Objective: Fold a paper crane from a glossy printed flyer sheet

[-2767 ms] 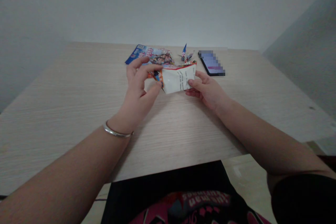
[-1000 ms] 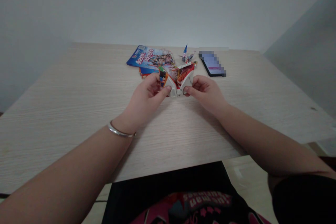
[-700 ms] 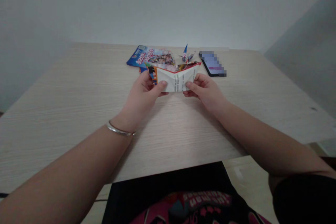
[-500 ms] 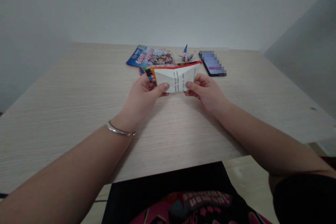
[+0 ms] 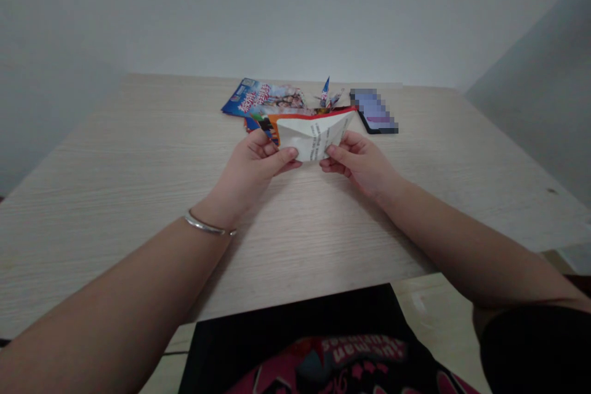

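Note:
Both hands hold a folded piece of printed paper [image 5: 310, 134] just above the wooden table [image 5: 138, 154]. Its near face is white with small print, edged in red and orange. My left hand [image 5: 258, 163] pinches its lower left corner between thumb and fingers. My right hand [image 5: 355, 157] pinches the lower right part, fingers curled. A silver bangle [image 5: 205, 228] circles my left wrist.
Behind the paper lie colourful printed sheets [image 5: 261, 98]. A small folded paper figure [image 5: 329, 96] stands beside them. A dark phone [image 5: 375, 112] lies at the back right. The table's near edge runs in front of my lap.
The paper was pushed together into a colourful open pocket a second ago; it is now flattened with the white face toward me. Both hands stayed in place.

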The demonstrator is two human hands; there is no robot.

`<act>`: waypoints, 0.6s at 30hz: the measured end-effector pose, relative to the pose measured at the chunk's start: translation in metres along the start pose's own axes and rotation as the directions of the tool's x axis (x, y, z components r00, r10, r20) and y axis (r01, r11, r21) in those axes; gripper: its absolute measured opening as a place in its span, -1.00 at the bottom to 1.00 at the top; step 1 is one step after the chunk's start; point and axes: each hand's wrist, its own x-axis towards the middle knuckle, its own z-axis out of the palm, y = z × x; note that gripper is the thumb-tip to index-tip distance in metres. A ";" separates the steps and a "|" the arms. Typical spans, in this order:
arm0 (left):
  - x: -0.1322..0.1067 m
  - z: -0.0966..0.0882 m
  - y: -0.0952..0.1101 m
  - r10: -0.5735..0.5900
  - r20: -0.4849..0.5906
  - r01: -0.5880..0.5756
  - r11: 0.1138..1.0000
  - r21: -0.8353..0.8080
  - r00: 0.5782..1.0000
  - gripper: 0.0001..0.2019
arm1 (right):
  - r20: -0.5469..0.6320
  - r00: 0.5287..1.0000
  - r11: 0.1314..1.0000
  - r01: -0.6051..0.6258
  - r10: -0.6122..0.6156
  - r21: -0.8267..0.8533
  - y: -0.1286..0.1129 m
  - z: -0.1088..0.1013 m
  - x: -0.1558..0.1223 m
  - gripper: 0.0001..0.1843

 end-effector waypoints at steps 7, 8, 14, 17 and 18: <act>0.002 0.003 0.000 0.150 -0.053 -0.138 0.973 0.186 0.987 -0.74 | -0.014 0.987 0.982 0.155 -0.157 -0.112 0.000 0.005 -0.001 -0.57; 0.002 0.003 0.000 0.152 -0.048 -0.141 0.973 0.182 0.987 -0.75 | -0.008 0.984 0.977 0.173 -0.175 -0.123 -0.001 0.005 -0.002 -0.60; -0.001 0.002 0.004 0.135 0.046 -0.141 0.971 0.193 0.990 -0.82 | 0.021 0.987 0.978 0.161 -0.159 -0.135 -0.002 0.001 -0.002 -0.63; -0.001 0.002 0.003 0.110 0.022 -0.112 0.974 0.195 0.994 -0.77 | 0.016 0.994 0.985 0.110 -0.108 -0.130 -0.001 0.000 -0.001 -0.60; 0.000 0.002 0.002 0.102 0.006 -0.101 0.978 0.184 0.995 -0.75 | 0.014 0.995 0.986 0.098 -0.097 -0.131 0.001 0.000 0.000 -0.59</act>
